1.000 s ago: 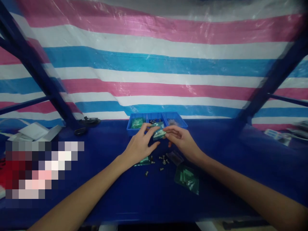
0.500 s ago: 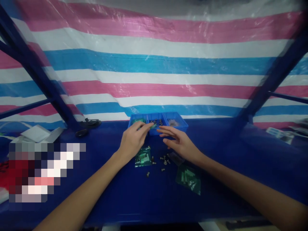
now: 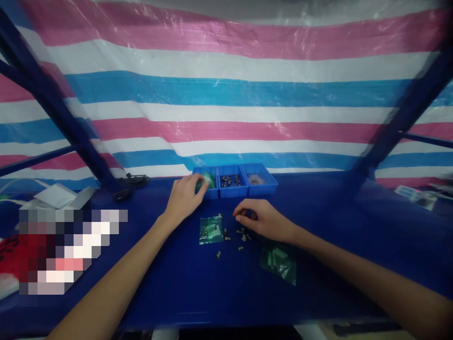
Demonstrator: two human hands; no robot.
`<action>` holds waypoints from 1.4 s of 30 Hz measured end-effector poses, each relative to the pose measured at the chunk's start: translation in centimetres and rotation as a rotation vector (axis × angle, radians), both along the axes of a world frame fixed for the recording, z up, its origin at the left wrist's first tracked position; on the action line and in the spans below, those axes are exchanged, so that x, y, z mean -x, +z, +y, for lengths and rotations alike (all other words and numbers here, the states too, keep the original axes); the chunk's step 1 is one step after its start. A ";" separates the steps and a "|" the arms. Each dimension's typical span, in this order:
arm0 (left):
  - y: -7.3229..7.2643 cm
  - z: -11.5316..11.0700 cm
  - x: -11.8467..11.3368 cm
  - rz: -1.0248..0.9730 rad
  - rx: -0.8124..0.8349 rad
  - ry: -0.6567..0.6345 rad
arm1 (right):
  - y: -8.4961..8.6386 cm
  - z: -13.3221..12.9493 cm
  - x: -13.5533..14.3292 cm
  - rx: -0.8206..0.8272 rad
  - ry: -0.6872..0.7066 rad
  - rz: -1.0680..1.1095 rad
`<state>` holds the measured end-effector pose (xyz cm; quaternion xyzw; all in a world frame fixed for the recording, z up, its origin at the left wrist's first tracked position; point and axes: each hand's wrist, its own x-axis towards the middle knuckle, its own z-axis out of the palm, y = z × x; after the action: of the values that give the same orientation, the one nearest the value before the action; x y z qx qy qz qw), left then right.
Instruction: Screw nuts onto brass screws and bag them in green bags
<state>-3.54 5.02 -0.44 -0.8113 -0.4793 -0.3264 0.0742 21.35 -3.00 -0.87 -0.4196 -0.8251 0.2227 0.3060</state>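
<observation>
While we look from the near edge of the blue bench (image 3: 226, 293) outward, the first thing we meet is a green bag (image 3: 278, 262) lying flat by the right forearm, well clear of both hands. Beyond it our right hand (image 3: 264, 221) curls low over the loose screws (image 3: 242, 237) scattered on the bench; its grip looks pressed together at the fingertips, but what it pinches, if anything, we cannot tell — the spot is too small. Just left of the screws lies a small green packet (image 3: 211, 230), flat and untouched, placed between the hands where either could reach it. Farther back our left hand (image 3: 184, 197) reaches into the left compartment of the blue tray (image 3: 264, 188), fingers bent over the green packets (image 3: 208, 180) there; whether they clasp one is hidden. Half a second ago that hand hung over the middle compartment, and the right hand hovered open — now it has dropped to the screws
</observation>
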 end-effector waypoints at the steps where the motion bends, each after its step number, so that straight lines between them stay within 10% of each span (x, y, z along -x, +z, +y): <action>1: 0.0 -0.2 -0.1 0.014 -0.007 0.018 | 0.1 -0.1 0.0 -0.002 0.027 -0.035; 18: -0.3 -0.9 -0.7 0.076 -0.038 0.045 | 0.5 -0.4 0.0 -0.033 0.176 -0.170; 25: 0.6 -2.6 -2.1 -0.014 -0.127 -0.177 | 1.2 -0.6 -0.3 -0.014 0.233 -0.237; 42: -0.1 -3.8 -2.9 0.219 0.254 -0.397 | -0.2 -0.3 -0.1 -0.113 0.186 -0.265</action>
<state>-0.65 1.18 -0.56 -0.9228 -0.3369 -0.1821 -0.0424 21.43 -3.26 -1.05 -0.3491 -0.9048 0.1458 0.1955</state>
